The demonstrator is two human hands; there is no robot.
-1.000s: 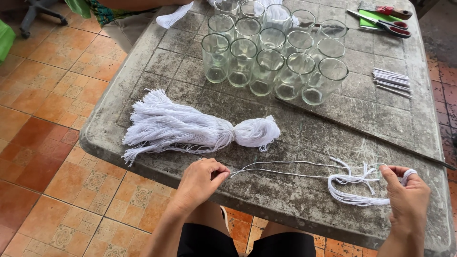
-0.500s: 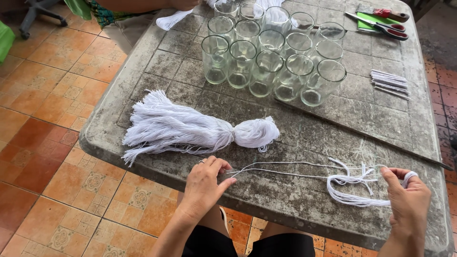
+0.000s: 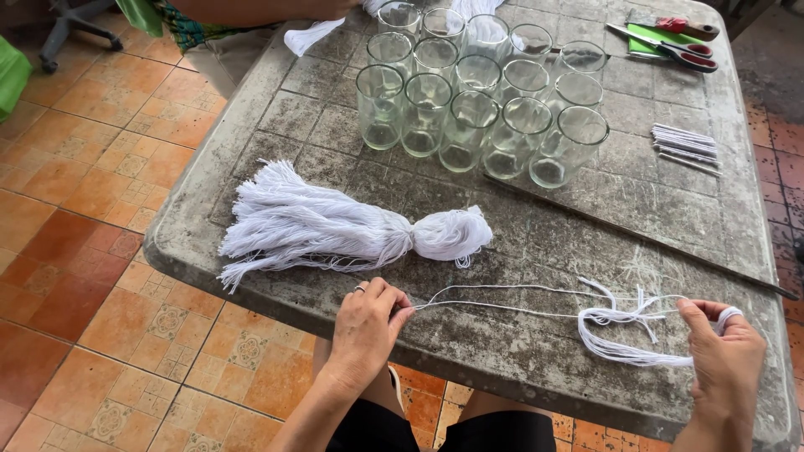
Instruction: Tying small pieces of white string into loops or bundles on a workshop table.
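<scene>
Head view: left hand [image 3: 366, 322] pinching one end of white strings [image 3: 511, 300] stretched across the near edge of a weathered table [image 3: 251, 109]; right hand [image 3: 722, 347] closed around the looped far end, string wound over a finger. Just behind: white yarn bundle [image 3: 335, 226], cluster of empty glass jars [image 3: 477, 92].

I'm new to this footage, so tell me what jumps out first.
A big white tassel of yarn lies on the near left of the weathered table, with a cluster of empty glass jars behind it. At the near edge, the left hand pinches thin white strings stretched across to the right hand, which has string looped round a finger.
</scene>
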